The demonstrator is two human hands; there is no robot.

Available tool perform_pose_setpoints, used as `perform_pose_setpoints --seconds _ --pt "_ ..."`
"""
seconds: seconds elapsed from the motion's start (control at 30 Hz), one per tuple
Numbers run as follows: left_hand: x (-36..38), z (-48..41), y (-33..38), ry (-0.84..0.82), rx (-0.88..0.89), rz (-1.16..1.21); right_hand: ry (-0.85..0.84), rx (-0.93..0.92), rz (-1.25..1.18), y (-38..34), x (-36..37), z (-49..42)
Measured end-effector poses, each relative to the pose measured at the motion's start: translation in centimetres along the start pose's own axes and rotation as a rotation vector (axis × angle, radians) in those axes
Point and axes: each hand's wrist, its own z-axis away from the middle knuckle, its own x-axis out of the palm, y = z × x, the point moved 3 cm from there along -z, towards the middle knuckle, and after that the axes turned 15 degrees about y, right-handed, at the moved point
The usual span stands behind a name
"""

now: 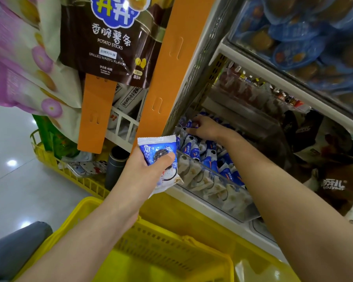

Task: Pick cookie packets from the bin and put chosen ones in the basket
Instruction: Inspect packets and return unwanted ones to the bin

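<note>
Yellow plastic basket [80, 212], cut off at the bottom edge, sits below a clear shelf bin [222, 193] of cookie packets [209, 161], with glossy pale floor [18, 190] to the left. The right hand [206, 127] lies on them, fingertips buried (grip unclear). The left hand [145, 171] clutches a held packet [157, 147] beside the bin, thumb across it.

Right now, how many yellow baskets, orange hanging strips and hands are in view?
Yellow baskets: 2, the near basket and the floor basket
Orange hanging strips: 2, the wide strip and the short strip
Hands: 2, the left hand gripping a cookie packet, and the right hand
Total: 6
</note>
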Motion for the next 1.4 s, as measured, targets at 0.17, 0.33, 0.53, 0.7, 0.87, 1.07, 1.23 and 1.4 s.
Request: perform_pose_setpoints --seconds 0.17,0.33,0.53,0.7,0.87,1.07,1.23,1.4 --pt "0.1 0.0 0.0 0.004 -0.027 -0.017 -0.068 0.018 -0.062 0.4 0.3 0.1" --pt "0.3 0.0 -0.2 0.003 -0.034 -0.038 0.189 -0.068 -0.073 1.3 -1.0 0.5" --pt "0.5 0.0 -0.7 -0.013 -0.049 -0.049 0.1 -0.026 0.24 5.1 -1.9 1.8" --pt "0.9 0.2 -1.0 -0.026 -0.072 -0.07 0.072 -0.083 0.154 3.9 -1.2 2.5" --pt "1.1 0.7 -0.9 -0.053 -0.088 -0.097 0.115 -0.005 0.075 3.6 -2.1 3.5" --pt "1.7 1.7 -1.6 -0.132 -0.202 -0.087 0.594 -0.164 -0.274 1.4 -3.7 10.3" --pt "2.2 2.9 -3.3 -0.259 -0.199 -0.14 0.571 -0.258 -0.422 0.6 -1.5 18.6" --pt "2.3 4.3 -5.2 -0.329 -0.152 -0.221 0.328 -0.007 -0.599 2.2 1.8 21.8"
